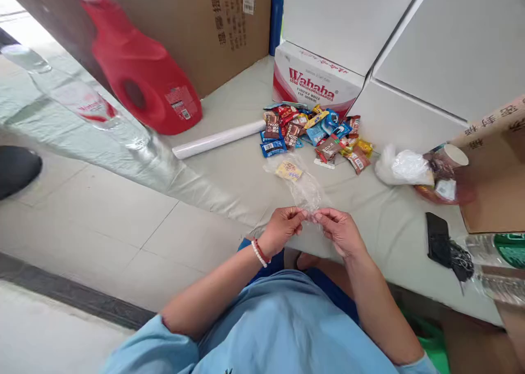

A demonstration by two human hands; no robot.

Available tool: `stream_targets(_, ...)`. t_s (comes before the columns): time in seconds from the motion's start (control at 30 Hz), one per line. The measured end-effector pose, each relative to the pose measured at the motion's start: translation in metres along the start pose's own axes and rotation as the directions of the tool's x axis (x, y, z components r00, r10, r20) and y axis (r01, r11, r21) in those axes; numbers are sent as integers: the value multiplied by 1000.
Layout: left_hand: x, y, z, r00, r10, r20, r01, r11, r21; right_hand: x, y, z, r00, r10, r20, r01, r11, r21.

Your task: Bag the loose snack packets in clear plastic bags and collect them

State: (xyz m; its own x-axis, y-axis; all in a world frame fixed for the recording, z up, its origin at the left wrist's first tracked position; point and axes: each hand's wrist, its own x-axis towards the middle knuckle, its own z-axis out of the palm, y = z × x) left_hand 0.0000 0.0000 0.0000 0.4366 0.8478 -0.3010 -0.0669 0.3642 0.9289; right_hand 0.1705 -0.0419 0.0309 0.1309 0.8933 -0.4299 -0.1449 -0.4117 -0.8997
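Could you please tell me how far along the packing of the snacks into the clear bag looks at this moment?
Early on. Done: one yellow snack packet already lies inside the clear plastic bag. In hand: the left hand and right hand both pinch the bag's near edge. Left: the pile of wrapped snacks lies loose on the table, beside the Wahaha box.

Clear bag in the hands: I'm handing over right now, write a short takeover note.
Left hand and right hand both pinch the near end of the clear bag, which lies on the table.
One yellow snack packet is inside the bag.
The pile of wrapped snacks sits beyond it, in front of the Wahaha box, not bagged.
The bag looks unsealed.
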Motion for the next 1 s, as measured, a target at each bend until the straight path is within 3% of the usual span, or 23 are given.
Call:
stream_targets(0.1, 3, 2, -2, 999, -32, -24, 31, 999, -41, 0, -3, -11, 992, -32, -123, 41, 996, 73)
stream_targets(0.2, 2, 3, -18, 994, -100, -45, 99, 995, -23, 1, 1, -33, 959, -25, -281, 67, 988, 141)
stream_targets(0.3, -5, 2, -42, 986, -129, -102, 145, 975, 166, -2, 16, -62, 920, 1, -392, 38, 995, 92)
stream_targets(0.37, -14, 2, -54, 987, -55, -153, 112, 912, 395, -8, 28, -78, 918, -27, -397, 3, 998, -62)
stream_targets(0.43, -25, 5, -59, 965, 143, -218, 29, 771, 637, -17, 34, -89, 918, -109, -380, -6, 957, -290)
stream_targets(0.47, -29, 8, -58, 926, 285, -246, -10, 670, 742, -21, 34, -92, 908, -169, -384, -3, 913, -408)
stream_targets(0.53, -35, 17, -50, 779, 582, -234, -63, 444, 894, -26, 25, -90, 836, -355, -418, 27, 788, -615)
stream_targets(0.57, -35, 23, -44, 703, 693, -161, -107, 326, 939, -26, 17, -87, 778, -472, -414, 60, 712, -700)
stream_targets(0.6, -33, 28, -37, 656, 754, -35, -181, 202, 962, -24, 8, -81, 725, -585, -363, 114, 622, -774)
stream_targets(0.63, -29, 34, -29, 643, 754, 132, -287, 78, 955, -20, 0, -74, 691, -674, -261, 189, 518, -834)
stream_targets(0.67, -23, 39, -21, 657, 686, 312, -406, -26, 913, -14, -7, -65, 678, -725, -121, 280, 407, -869)
stream_targets(0.73, -9, 46, -9, 737, 381, 558, -562, -113, 820, 3, -14, -48, 692, -698, 182, 461, 234, -856)
stream_targets(0.77, -2, 48, -5, 790, 203, 578, -568, -113, 815, 12, -13, -41, 701, -649, 296, 526, 191, -829)
stream_targets(0.83, 7, 50, -4, 876, -31, 482, -482, -93, 871, 28, -4, -30, 717, -565, 407, 582, 166, -796)
stream_targets(0.9, 9, 51, -9, 921, -62, 386, -387, -4, 922, 38, 8, -27, 743, -515, 427, 580, 177, -795)
stream_targets(1.0, 12, 56, -19, 943, 172, 285, -324, 279, 904, 42, 22, -28, 762, -477, 438, 584, 213, -784)
